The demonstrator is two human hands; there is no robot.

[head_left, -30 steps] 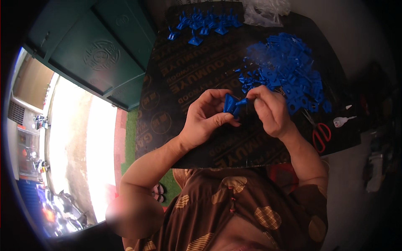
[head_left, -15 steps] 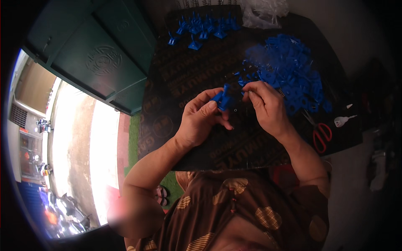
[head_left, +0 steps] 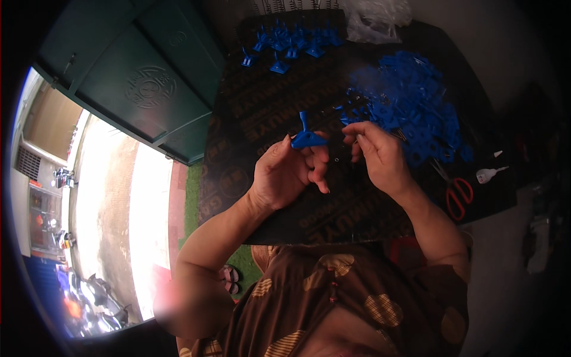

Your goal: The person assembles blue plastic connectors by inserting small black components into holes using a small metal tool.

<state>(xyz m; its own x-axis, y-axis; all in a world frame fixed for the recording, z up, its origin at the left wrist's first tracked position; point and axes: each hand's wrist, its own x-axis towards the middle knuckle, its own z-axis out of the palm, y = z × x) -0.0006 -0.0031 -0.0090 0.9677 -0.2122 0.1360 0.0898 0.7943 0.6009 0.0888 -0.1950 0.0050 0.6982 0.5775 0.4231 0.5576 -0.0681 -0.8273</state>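
Note:
Between the fingertips of my left hand [head_left: 285,172] is a blue plastic piece [head_left: 308,140] with a broad base and a thin stem pointing up. A small dark hole shows on its side. Apart from it, to the right, my right hand [head_left: 382,153] is closed, thumb and fingers drawn together. Whatever the right fingers may hold is too small or hidden to make out. Just beyond them lies a heap of loose blue plastic parts [head_left: 410,101]. A tiny ring-like piece [head_left: 336,159] rests on the dark tabletop [head_left: 267,110] between my hands.
Several similar blue pieces with stems [head_left: 291,41] stand at the far left of the table. Behind the heap is a clear plastic bag [head_left: 377,21]. Red-handled scissors [head_left: 459,199] and a small white bottle [head_left: 489,174] lie at the right. A green metal door [head_left: 148,83] is on the left.
My left hand has turned the blue piece, so its base now faces more sideways with the stem upright. The right hand has shifted only slightly, staying near the heap.

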